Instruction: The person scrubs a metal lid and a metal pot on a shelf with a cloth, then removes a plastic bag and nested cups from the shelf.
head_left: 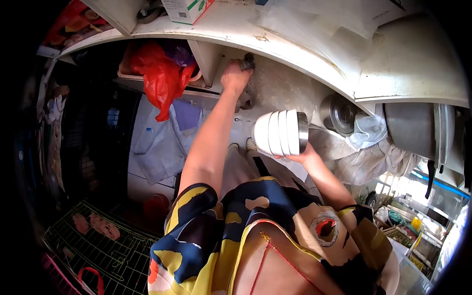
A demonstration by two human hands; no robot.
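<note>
My left hand (236,76) reaches into the lower shelf compartment, with its fingers closed round a grey rag (247,62). Part of the rag is hidden by the hand, and more grey cloth hangs just below it. In front of my body, my right hand (306,155) grips a stack of white bowls (279,132) from below and the side. The stack lies tilted on its side, and the end bowl shows a shiny metal inside. Several bowls are nested together.
A red plastic bag (160,73) hangs from a basket on the left. A lidded metal pot (340,114) and a larger pot (410,129) stand right. The white shelf edge (265,49) runs overhead; a green wire rack (113,246) is lower left.
</note>
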